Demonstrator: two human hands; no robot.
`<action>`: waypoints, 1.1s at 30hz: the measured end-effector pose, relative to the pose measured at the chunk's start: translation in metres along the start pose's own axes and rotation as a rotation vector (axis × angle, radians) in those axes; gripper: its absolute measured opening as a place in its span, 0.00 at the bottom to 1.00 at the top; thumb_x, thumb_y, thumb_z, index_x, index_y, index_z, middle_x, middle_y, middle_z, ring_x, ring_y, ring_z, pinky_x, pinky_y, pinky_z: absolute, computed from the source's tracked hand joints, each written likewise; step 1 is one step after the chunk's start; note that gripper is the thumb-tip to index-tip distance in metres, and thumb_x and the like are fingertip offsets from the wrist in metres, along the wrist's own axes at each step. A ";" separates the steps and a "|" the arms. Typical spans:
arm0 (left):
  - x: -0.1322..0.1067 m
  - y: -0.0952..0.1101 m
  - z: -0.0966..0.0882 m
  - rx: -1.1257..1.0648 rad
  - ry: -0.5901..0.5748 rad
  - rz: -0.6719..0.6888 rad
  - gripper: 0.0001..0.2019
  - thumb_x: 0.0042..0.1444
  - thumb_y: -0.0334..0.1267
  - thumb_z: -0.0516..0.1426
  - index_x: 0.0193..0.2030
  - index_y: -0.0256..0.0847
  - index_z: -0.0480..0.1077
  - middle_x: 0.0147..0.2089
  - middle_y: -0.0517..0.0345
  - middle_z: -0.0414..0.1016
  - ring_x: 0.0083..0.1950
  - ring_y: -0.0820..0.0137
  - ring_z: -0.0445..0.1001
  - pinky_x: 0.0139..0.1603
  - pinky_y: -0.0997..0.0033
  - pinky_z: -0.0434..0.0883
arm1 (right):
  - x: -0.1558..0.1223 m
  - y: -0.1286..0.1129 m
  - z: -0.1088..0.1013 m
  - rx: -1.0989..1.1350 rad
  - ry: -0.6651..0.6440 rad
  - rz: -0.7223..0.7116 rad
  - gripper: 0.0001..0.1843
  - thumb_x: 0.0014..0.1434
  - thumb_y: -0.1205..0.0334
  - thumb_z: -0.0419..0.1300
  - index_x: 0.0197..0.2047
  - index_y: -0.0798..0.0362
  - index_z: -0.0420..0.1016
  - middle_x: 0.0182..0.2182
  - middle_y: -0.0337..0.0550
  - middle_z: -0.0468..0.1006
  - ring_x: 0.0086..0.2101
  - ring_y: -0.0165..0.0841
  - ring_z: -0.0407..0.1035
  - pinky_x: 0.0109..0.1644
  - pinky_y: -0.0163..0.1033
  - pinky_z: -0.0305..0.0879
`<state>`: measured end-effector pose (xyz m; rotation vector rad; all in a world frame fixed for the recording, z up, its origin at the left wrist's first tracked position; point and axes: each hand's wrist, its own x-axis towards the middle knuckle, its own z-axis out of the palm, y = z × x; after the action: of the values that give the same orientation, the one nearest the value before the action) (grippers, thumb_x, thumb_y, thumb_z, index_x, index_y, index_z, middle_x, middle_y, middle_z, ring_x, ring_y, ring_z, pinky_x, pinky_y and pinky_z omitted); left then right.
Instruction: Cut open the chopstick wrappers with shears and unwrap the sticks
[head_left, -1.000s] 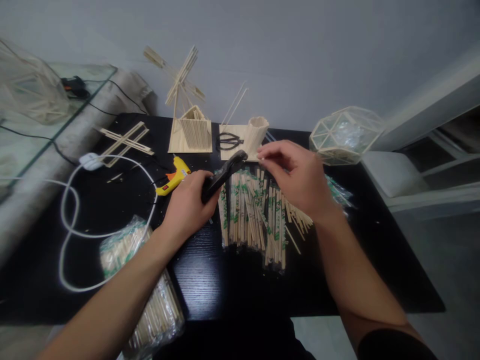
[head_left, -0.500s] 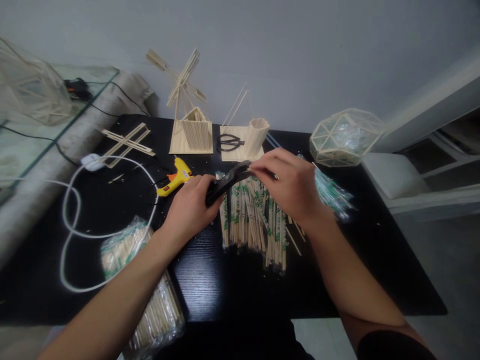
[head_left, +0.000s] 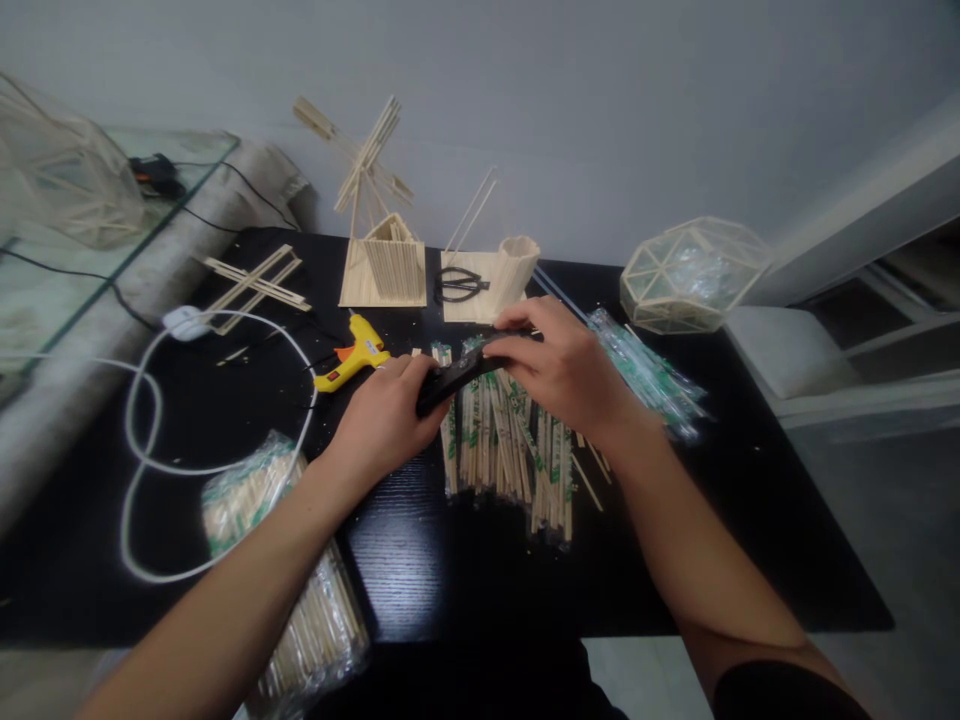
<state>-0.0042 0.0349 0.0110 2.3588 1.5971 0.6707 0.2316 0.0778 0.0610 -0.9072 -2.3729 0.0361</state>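
My left hand (head_left: 386, 420) is closed around the handle of a black cutting tool (head_left: 459, 373) held over a row of paper-wrapped chopsticks (head_left: 506, 440) on the black table (head_left: 465, 570). My right hand (head_left: 566, 370) is closed at the tool's front end, fingers pinched there; whatever small piece they hold is hidden. Both hands meet above the chopstick pile near the table's middle.
A yellow glue gun (head_left: 352, 362) lies left of the hands, with a white cable (head_left: 150, 450) looped beyond. A bagged chopstick bundle (head_left: 292, 570) sits front left. Stick models (head_left: 382, 255), scissors (head_left: 457, 284), a stick cup (head_left: 517, 265) and a geometric frame (head_left: 690, 272) stand behind.
My right hand has come down and left onto the tool's tip. The tool has tilted lower toward the chopsticks. My left hand has barely shifted.
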 end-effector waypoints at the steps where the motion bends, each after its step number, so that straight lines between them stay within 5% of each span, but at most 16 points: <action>1: 0.000 0.000 0.000 -0.004 -0.006 -0.004 0.11 0.65 0.42 0.57 0.50 0.40 0.71 0.45 0.47 0.78 0.46 0.56 0.76 0.47 0.56 0.73 | 0.000 0.001 0.000 0.009 -0.002 0.002 0.17 0.69 0.73 0.54 0.40 0.48 0.83 0.46 0.48 0.77 0.48 0.42 0.71 0.54 0.51 0.71; 12: 0.000 0.002 -0.004 -0.005 -0.092 -0.048 0.09 0.66 0.45 0.56 0.43 0.42 0.69 0.38 0.54 0.75 0.38 0.62 0.75 0.38 0.63 0.68 | -0.003 0.004 0.000 0.058 -0.046 -0.004 0.13 0.69 0.72 0.57 0.43 0.51 0.84 0.45 0.48 0.80 0.47 0.40 0.74 0.53 0.47 0.72; 33: 0.000 0.006 -0.003 0.110 -0.111 -0.078 0.14 0.67 0.50 0.55 0.42 0.41 0.69 0.40 0.50 0.78 0.40 0.58 0.78 0.37 0.61 0.68 | -0.002 0.001 -0.002 0.079 -0.089 0.037 0.13 0.67 0.74 0.56 0.40 0.52 0.81 0.43 0.47 0.81 0.47 0.38 0.76 0.52 0.45 0.73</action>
<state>-0.0008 0.0324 0.0165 2.3497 1.7067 0.4388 0.2348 0.0772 0.0615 -0.9289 -2.4179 0.1878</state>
